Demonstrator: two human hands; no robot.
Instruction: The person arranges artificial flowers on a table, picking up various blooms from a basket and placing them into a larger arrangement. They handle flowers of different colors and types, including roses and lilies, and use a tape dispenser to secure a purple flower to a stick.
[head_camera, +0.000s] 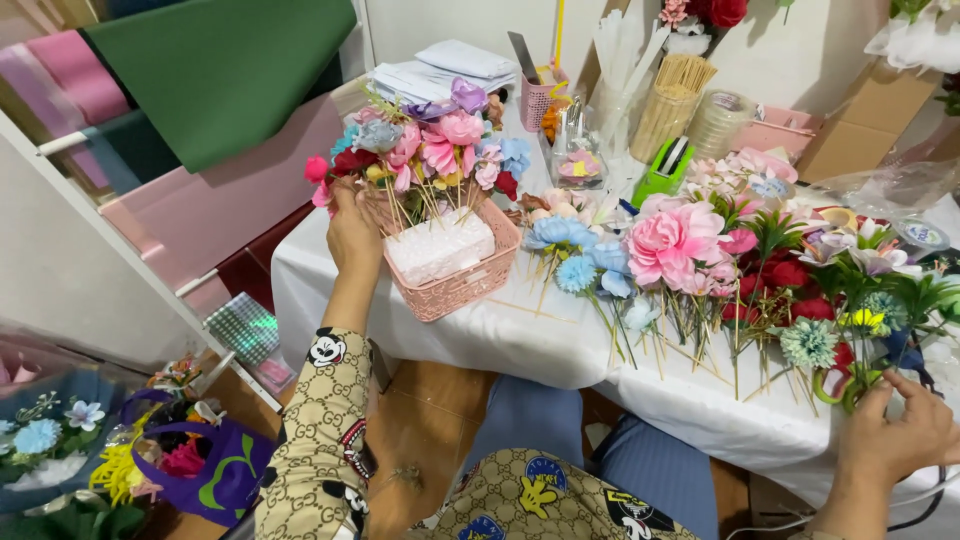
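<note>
The pink plastic basket (455, 285) of paper flowers is touched by the left hand (352, 235); green-handled scissors (838, 385) are held by the right hand (900, 435) fingers.

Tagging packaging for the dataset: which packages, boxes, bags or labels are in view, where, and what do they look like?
Cardboard box: back right against the wall, brown, plain flaps.
Purple bag: floor at lower left, purple with green curved markings, holding flowers.
Roll of tape: right table edge, round, with a pale label face.
Pink basket: table front left, by the left hand, lattice walls, white foam block inside.
</note>
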